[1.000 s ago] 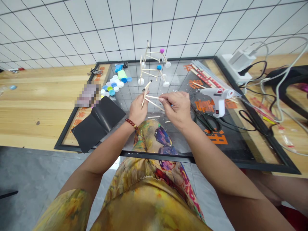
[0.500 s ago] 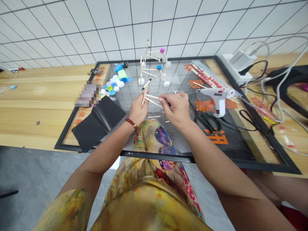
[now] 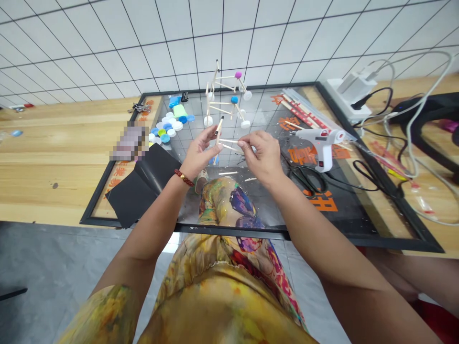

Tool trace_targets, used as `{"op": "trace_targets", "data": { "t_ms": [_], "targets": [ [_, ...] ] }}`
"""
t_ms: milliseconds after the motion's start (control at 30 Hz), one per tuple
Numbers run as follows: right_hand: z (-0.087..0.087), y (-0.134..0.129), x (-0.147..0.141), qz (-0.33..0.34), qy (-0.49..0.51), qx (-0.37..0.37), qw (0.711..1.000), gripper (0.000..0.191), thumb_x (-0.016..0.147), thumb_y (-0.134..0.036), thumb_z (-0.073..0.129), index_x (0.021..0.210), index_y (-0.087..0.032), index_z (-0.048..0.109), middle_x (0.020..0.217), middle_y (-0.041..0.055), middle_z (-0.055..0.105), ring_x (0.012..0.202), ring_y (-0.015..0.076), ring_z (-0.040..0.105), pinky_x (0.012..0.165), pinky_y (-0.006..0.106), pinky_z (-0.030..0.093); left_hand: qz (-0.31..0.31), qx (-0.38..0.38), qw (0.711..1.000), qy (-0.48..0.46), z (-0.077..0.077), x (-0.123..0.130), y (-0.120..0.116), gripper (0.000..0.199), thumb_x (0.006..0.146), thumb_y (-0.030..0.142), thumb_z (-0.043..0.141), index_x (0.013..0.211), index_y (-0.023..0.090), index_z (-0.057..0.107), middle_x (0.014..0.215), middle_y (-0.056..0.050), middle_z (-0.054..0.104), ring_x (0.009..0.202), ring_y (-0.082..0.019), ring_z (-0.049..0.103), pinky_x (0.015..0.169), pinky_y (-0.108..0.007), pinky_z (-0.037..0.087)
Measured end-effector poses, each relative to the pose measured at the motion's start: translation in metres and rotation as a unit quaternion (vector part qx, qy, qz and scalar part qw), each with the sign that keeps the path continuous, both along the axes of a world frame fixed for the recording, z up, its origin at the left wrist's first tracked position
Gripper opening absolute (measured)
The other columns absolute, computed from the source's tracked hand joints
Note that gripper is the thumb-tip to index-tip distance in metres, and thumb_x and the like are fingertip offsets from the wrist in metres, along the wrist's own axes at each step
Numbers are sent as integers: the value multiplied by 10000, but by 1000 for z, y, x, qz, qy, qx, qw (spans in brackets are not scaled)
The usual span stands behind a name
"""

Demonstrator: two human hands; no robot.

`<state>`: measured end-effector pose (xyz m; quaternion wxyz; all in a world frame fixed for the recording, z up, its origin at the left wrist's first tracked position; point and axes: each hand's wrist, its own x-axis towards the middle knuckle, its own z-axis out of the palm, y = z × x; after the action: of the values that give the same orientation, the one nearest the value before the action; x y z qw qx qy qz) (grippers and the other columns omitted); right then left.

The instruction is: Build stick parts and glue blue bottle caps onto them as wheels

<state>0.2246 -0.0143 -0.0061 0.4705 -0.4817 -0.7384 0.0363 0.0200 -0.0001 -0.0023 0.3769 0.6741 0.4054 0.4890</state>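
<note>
My right hand (image 3: 263,155) pinches the end of a small wooden stick frame (image 3: 229,141) between thumb and fingers. Two thin sticks run from that hand to a crosspiece with a dark-tipped end. My left hand (image 3: 197,153), a red bead bracelet on its wrist, is beside the crosspiece with thumb and fingers apart. Whether the left thumb touches the wood is hard to tell. Behind the hands stands a stick model (image 3: 222,103) with a blue ball and white round caps for wheels. It is mirrored in the glass, and loose sticks (image 3: 228,173) lie nearer me.
Coloured bottle caps (image 3: 167,129) and black sheets (image 3: 143,184) lie left. To the right are a white glue gun (image 3: 322,143), black scissors (image 3: 308,181), packed sticks (image 3: 304,112) and a power strip (image 3: 349,107) with cables. A black-framed glass panel (image 3: 229,231) covers the table.
My left hand has loosened from the crosspiece, its fingers now spread and drawn slightly left. The dark-tipped end has tilted more upright. My right hand keeps its pinch.
</note>
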Motion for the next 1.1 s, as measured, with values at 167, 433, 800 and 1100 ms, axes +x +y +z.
{"op": "trace_targets", "data": {
  "t_ms": [167, 433, 800, 1100],
  "targets": [
    [1, 4, 0, 26, 29, 3, 999, 424, 994, -550, 458, 888, -235, 721, 915, 75, 712, 887, 230, 628, 837, 387, 449, 29, -38, 998, -48, 6, 4, -4, 238, 868, 420, 711, 985, 219, 760, 1013, -65, 767, 972, -204, 702, 836, -353, 573],
    [9, 4, -1, 83, 88, -18, 993, 386, 948, -572, 543, 983, -228, 713, 955, 65, 729, 908, 213, 658, 870, 382, 500, 56, -67, 990, -109, 9, 7, -6, 234, 798, 424, 786, 867, 200, 781, 809, -37, 756, 719, -128, 664, 703, -267, 542],
    [1, 7, 1, 145, 261, -286, 910, 769, 638, -753, 741, 1197, -240, 613, 1129, 87, 690, 995, 243, 641, 888, 430, 527, 62, -143, 959, -237, 10, 2, -1, 188, 770, 355, 813, 857, 199, 754, 851, -35, 766, 847, -145, 714, 797, -276, 563],
    [-2, 9, -6, 115, 253, -230, 932, 421, 652, -535, 817, 873, -201, 689, 851, 28, 702, 739, 157, 594, 729, 327, 495, 13, -194, 933, -304, 19, 4, -6, 136, 817, 303, 776, 858, 176, 747, 861, -50, 766, 934, -194, 737, 863, -344, 593]
  ]
}}
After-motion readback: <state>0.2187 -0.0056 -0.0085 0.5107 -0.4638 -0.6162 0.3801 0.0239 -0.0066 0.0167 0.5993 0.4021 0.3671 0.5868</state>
